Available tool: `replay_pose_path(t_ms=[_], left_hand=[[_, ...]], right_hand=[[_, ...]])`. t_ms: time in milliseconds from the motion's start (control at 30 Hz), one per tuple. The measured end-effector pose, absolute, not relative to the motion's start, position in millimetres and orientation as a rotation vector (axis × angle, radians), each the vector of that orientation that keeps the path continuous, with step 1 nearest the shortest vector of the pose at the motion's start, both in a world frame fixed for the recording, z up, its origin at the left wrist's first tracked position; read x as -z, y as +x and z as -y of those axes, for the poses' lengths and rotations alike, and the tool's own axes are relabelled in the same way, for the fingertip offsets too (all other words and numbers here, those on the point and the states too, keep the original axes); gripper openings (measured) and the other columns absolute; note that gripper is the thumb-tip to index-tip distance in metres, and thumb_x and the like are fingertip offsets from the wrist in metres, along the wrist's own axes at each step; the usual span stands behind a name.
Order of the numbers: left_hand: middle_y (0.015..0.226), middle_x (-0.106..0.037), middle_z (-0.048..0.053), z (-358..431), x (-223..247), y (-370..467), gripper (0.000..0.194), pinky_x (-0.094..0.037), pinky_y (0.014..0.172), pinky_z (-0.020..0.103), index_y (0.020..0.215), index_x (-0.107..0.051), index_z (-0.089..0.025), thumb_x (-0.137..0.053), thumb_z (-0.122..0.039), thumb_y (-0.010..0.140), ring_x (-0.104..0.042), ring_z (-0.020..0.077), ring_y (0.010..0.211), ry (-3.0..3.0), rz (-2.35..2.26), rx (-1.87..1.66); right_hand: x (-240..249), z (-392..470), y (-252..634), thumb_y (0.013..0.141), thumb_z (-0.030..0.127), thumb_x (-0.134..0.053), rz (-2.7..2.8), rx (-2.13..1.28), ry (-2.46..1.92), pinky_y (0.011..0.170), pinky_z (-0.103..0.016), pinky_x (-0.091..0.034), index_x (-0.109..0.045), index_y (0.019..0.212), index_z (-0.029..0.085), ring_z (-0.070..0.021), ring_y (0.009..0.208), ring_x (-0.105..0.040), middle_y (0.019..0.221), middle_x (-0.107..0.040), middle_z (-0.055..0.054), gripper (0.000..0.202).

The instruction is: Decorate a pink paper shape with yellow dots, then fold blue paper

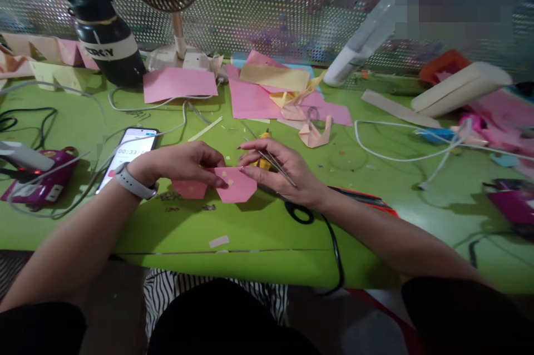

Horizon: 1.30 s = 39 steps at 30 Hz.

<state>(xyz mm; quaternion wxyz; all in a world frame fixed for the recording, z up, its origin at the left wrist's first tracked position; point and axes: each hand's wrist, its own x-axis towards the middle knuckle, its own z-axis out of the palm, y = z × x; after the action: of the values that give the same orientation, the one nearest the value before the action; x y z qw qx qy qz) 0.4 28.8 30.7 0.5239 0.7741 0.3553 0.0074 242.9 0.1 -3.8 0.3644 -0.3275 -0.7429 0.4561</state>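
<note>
My left hand (196,163) has its thumb and fingers closed on a pink paper piece (240,191) with cut lower corners and small pale spots. A second pink paper piece (189,189) shows below the same hand; I cannot tell whether the two are joined. My right hand (283,171) pinches the upper right edge of the spotted piece. Slim metal tweezers (277,167) lie across its palm, held by the fingers. Behind the right fingers is a yellow object (262,161), mostly hidden. Small dark metal bits (169,197) lie on the green table below the left hand.
A phone (131,149) showing a timer lies left of my left wrist. Beyond stand a dark bottle (110,54) and a fan (178,38). Pink paper sheets (246,93) and a folded paper shape (315,135) lie behind my hands. White cables (375,157) cross the table.
</note>
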Motion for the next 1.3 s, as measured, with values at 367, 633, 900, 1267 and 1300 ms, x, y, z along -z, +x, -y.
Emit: replay_pose_path(t_ms=[367, 633, 900, 1267, 1300], left_hand=[[0.096, -0.069, 0.005, -42.7, -26.7, -19.0, 0.025, -0.047, 0.076, 0.025, 0.103, -0.065, -0.017, -0.063, -0.032, 0.083, -0.062, 0.0150, 0.086, 1.756, -0.958, -0.171], [0.096, -0.066, 0.007, -40.9, -42.1, -27.0, 0.025, -0.046, 0.065, 0.022, 0.104, -0.062, -0.016, -0.063, -0.031, 0.083, -0.060, 0.0127, 0.077, 1.635, -1.097, -0.319], [0.082, -0.066, 0.003, -42.7, -37.6, -29.1, 0.027, -0.042, 0.052, 0.022, 0.092, -0.064, -0.018, -0.077, -0.033, 0.073, -0.057, 0.0119, 0.064, 1.588, -1.168, -0.335], [0.083, -0.069, 0.003, -42.7, -34.6, -27.9, 0.026, -0.044, 0.053, 0.021, 0.096, -0.065, -0.018, -0.074, -0.032, 0.076, -0.058, 0.0113, 0.062, 1.601, -1.139, -0.348], [0.082, -0.069, 0.003, -41.7, -35.5, -26.9, 0.026, -0.044, 0.052, 0.021, 0.096, -0.065, -0.018, -0.074, -0.031, 0.076, -0.058, 0.0111, 0.062, 1.598, -1.139, -0.348]], right_hand=[[-21.9, 2.7, 260.5, 0.100, 0.043, -0.042, 2.200, -0.635, -0.752, 0.071, -0.039, -0.052, -0.063, 0.125, 0.026, -0.0199, 0.078, -0.062, 0.088, -0.068, -0.006, 0.037], [-9.8, 3.4, 252.9, 0.094, 0.030, -0.059, 2.340, -0.879, -0.607, 0.065, -0.027, -0.051, -0.071, 0.093, 0.019, -0.0130, 0.071, -0.065, 0.081, -0.073, -0.004, 0.016], [5.1, 3.1, 251.0, 0.095, 0.025, -0.054, 2.535, -0.695, -0.491, 0.073, -0.031, -0.052, -0.067, 0.105, 0.014, -0.0172, 0.082, -0.064, 0.089, -0.071, -0.009, 0.020], [-9.6, -7.1, 273.2, 0.084, 0.028, -0.060, 2.763, -0.051, -0.996, 0.087, -0.049, -0.049, -0.061, 0.123, 0.015, -0.0308, 0.102, -0.060, 0.112, -0.066, -0.017, 0.041], [-12.4, -10.2, 278.4, 0.081, 0.031, -0.062, 2.778, 0.004, -1.175, 0.086, -0.051, -0.049, -0.064, 0.117, 0.014, -0.0324, 0.099, -0.060, 0.109, -0.067, -0.017, 0.040]])
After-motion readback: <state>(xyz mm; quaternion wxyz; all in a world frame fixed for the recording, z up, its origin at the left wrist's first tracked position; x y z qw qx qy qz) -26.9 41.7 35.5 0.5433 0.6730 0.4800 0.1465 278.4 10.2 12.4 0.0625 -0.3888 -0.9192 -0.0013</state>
